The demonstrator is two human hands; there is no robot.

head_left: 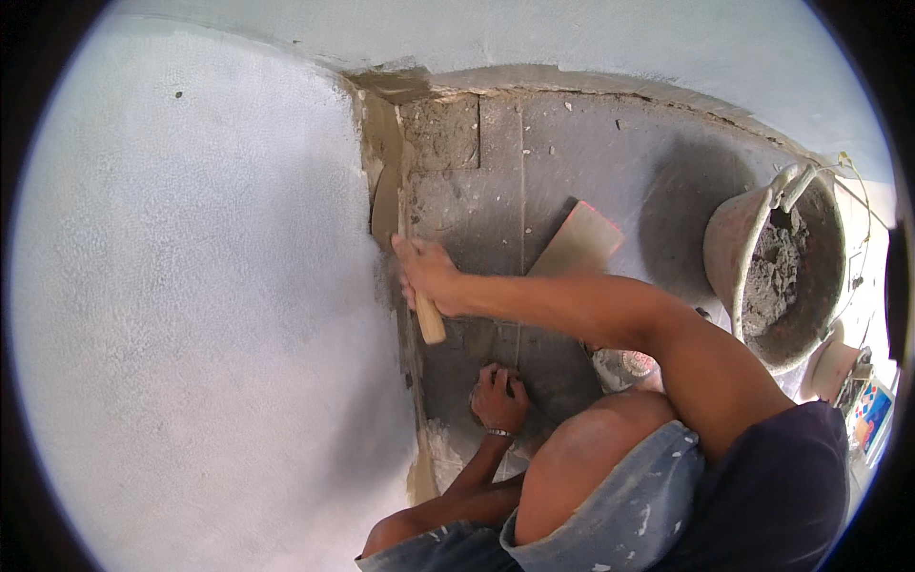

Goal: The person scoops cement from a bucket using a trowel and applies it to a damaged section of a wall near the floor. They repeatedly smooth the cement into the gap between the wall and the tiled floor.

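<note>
Trowel (385,208) sits a little left of the frame's centre, its wooden handle closed in my right hand (434,276), its blade pointing to the top and lying along the damp-looking mortar strip (383,133) at the foot of the white wall (191,238). As I judge it, the stroke wants a relaxed wrist, the blade nearly flat with one edge slightly lifted, and even pressure, so the face neither digs in nor drags. I'd watch the ragged edge beside the white wall, where a careless tip could smear or chip it.

Below, near the lower middle, my left hand (499,400) is down by the floor (591,143) with fingers bent; I cannot tell whether it grips anything. Using it as a steady prop would probably help my reach.

Beyond my right forearm, right of centre, a flat board (583,238) lies partly hidden by it. Farther out, at the right, stands the bucket (727,257), with lumpy grey mix (774,272) inside. Small loads from there should be easier to control.
</note>
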